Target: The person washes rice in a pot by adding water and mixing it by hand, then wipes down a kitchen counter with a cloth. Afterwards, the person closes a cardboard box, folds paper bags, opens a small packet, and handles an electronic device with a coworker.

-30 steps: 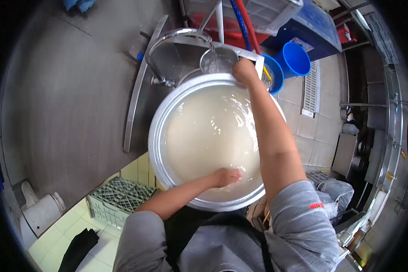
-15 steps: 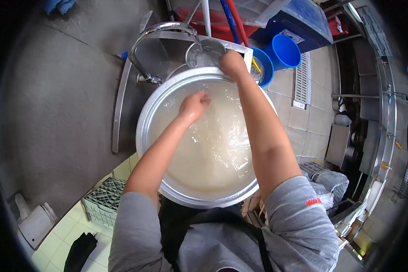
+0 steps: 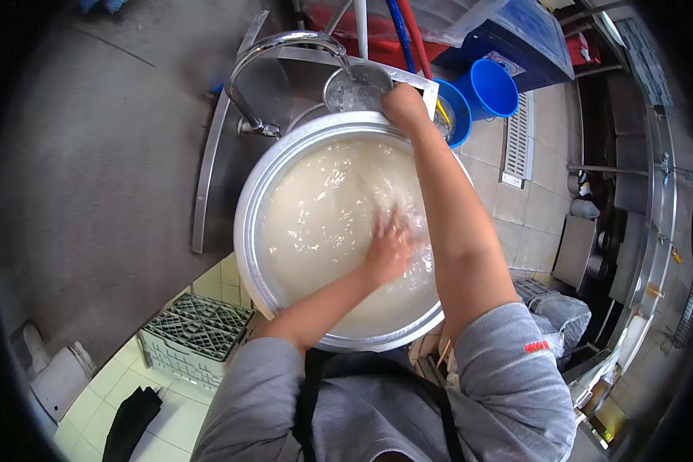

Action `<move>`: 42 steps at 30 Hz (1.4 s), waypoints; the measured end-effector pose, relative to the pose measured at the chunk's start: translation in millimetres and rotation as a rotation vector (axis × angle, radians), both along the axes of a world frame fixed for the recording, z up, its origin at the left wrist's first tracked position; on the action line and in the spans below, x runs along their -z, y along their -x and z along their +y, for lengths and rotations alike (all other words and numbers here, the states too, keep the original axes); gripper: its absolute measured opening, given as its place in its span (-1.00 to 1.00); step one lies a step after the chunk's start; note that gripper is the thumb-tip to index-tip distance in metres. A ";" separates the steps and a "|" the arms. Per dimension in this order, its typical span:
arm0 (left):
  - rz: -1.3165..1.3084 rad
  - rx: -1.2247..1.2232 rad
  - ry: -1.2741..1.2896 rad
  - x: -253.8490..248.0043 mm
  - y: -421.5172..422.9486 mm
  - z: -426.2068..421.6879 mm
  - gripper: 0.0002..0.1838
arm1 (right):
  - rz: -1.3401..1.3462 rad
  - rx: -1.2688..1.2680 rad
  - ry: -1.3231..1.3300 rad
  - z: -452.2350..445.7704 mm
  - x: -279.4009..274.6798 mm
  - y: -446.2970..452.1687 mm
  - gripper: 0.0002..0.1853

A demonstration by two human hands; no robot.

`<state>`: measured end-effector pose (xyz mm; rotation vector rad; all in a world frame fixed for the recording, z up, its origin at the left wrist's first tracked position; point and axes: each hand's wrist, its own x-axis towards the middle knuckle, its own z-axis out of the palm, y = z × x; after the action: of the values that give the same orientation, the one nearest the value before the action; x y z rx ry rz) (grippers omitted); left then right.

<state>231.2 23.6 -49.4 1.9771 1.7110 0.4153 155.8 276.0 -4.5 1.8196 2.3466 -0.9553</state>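
Note:
A wide aluminium pot [image 3: 248, 223] full of cloudy, whitish water stands before me. My left hand [image 3: 391, 250] is at the right part of the water's surface, fingers spread and slightly blurred, with ripples and splashes about them. What lies under the cloudy water cannot be made out. At the pot's far rim my right hand [image 3: 405, 106] is closed at the edge of a small metal pot [image 3: 337, 98]; its exact grip is hidden. A stream from the curved faucet [image 3: 291, 38] runs into this small pot, which has clear water in it.
The steel sink [image 3: 205, 173] lies beyond and left of the large pot. Two blue buckets [image 3: 491, 88] stand on the floor to the right, near a drain grate [image 3: 518, 138]. A plastic crate [image 3: 196, 327] sits at lower left, beside a grey worktop [image 3: 108, 177].
My left hand has swept rightward across the water, its fingers now spread. My right hand stays by the small pot. The view has shifted slightly.

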 end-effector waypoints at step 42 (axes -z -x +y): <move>-1.020 -0.969 0.610 66.6 309.6 9.0 -0.50 | 0.077 -0.002 0.121 9.6 21.2 -3.3 -0.80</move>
<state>-78.4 32.7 -116.0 0.2532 1.6194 0.8767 159.1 285.6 -25.7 1.7659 2.2768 -1.1597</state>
